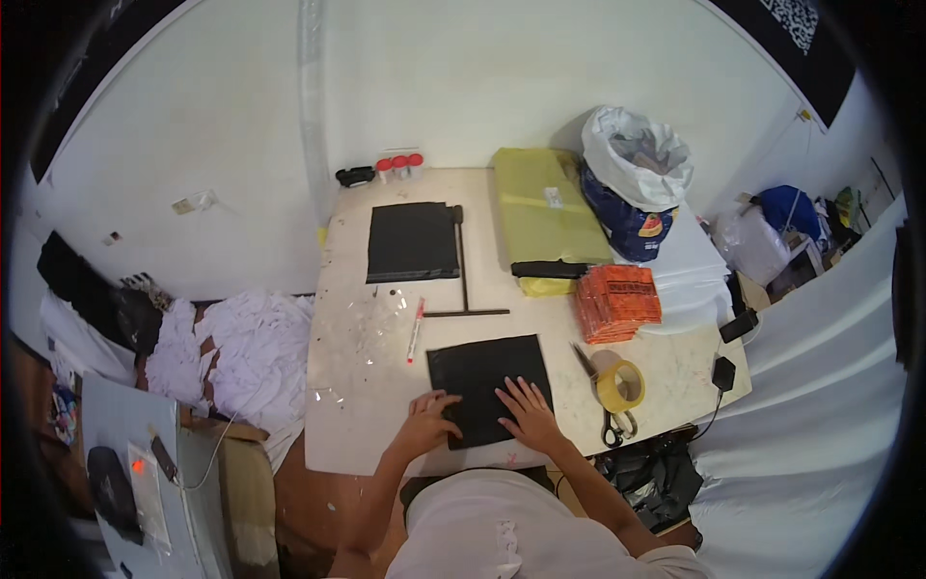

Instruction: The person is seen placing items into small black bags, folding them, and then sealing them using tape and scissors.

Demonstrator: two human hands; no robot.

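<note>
Head view: both hands rest on a flat black sheet point(497, 362) near the close edge of the counter point(357, 425).
The right hand point(531, 417) lies flat, fingers spread apart; the left hand point(429, 423) bends over the left edge, whether pinching I cannot tell; the sheet looks light, limp and perhaps slippery, so opposite edges or corners seem the best hold.

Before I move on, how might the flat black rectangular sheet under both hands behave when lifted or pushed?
The black sheet shows little thickness, so it is probably light and may sag when lifted. Lying flat with straight edges, it would likely slide, not roll.
</note>
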